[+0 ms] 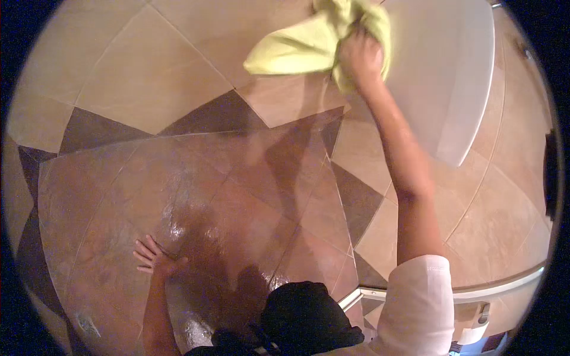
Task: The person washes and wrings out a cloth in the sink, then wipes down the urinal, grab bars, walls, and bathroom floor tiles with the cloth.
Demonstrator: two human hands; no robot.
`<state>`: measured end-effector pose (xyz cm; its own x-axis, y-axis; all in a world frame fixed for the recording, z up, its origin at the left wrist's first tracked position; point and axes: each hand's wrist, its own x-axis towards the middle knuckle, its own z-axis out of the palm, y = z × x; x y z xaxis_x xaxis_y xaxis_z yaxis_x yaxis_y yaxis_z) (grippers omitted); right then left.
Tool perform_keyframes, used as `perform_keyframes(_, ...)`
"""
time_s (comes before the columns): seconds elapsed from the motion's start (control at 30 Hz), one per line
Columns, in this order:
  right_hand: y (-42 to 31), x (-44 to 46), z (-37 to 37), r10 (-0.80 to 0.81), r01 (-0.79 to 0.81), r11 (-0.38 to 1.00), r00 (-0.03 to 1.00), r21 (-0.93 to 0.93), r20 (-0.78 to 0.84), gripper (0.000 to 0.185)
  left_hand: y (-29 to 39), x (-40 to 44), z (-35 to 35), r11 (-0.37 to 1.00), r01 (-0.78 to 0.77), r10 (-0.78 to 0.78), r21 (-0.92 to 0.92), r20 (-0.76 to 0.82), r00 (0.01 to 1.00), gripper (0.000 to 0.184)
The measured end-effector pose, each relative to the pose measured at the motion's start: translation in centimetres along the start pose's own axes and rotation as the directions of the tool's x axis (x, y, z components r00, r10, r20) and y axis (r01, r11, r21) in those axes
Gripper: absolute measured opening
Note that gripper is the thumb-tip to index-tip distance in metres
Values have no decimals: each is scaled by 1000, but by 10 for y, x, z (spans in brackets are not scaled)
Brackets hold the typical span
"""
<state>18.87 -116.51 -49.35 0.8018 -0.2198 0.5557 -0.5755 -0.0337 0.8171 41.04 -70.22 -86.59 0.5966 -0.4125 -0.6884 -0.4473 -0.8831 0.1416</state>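
My right hand [361, 56] is closed around a yellow-green cloth [297, 50], which bunches in the fist and trails off to the left. The cloth lies against beige tiles beside a smooth white panel [451, 71]. The hand and cloth edges are slightly blurred. Lower left, my left hand [157, 258] has its fingers spread and rests on a shiny brownish tiled surface [130, 190], holding nothing. Glossy highlights show on the tiles around that hand.
Dark triangular tiles [101, 132] border the brownish area. Black fabric [309, 317] fills part of the bottom middle. A white edge strip [499, 291] runs along the lower right, with a metal fitting [484, 314] and something blue below it.
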Motion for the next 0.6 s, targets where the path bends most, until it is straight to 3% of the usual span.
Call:
perform_keyframes(0.03, -4, -15, 15, -128, 112, 988, 980, -107, -153, 29, -1, -3, -2, 1000, -23, 23, -15, 4, 1000, 143)
perform_keyframes(0.17, 13, -23, -6, -267, 266, 963, 944, -27, -192, 23, -6, -2, 5, 998, -46, 45, -51, -18, 999, 143)
perform_keyframes(0.2, 26, 0, -37, -179, 174, 984, 971, 49, 161, 24, -8, -2, 6, 998, -43, 42, -54, -14, 999, 143)
perform_keyframes(0.23, 40, 23, -62, -94, 60, 995, 860, 84, 501, 25, -9, 0, 6, 997, -50, 49, -54, -20, 999, 143)
perform_keyframes(0.33, 82, 80, -90, -117, 115, 993, 917, 28, 381, 32, -8, -2, 7, 997, -49, 48, -67, -20, 999, 144)
perform_keyframes(0.4, 69, 107, -108, 3, 95, 992, 653, -86, 757, 39, -6, -1, 6, 996, -37, 35, -81, -22, 999, 145)
perform_keyframes(0.43, 63, 92, -102, -77, 225, 963, 755, -147, 651, 36, -6, 0, 6, 997, -19, 18, -69, -17, 1000, 146)
perform_keyframes(0.5, 41, 47, -57, 4, -1, 1000, 941, -8, 339, 41, -6, 1, 7, 999, -8, 7, -54, -6, 1000, 146)
perform_keyframes(0.57, 14, 1, -53, -95, 86, 995, 928, 41, 359, 49, -6, -1, 7, 999, -8, 7, -54, -17, 1000, 148)
perform_keyframes(0.6, 9, -18, -59, -144, 89, 988, 832, 127, 536, 46, -7, 1, 7, 999, -14, 13, -52, -16, 1000, 148)
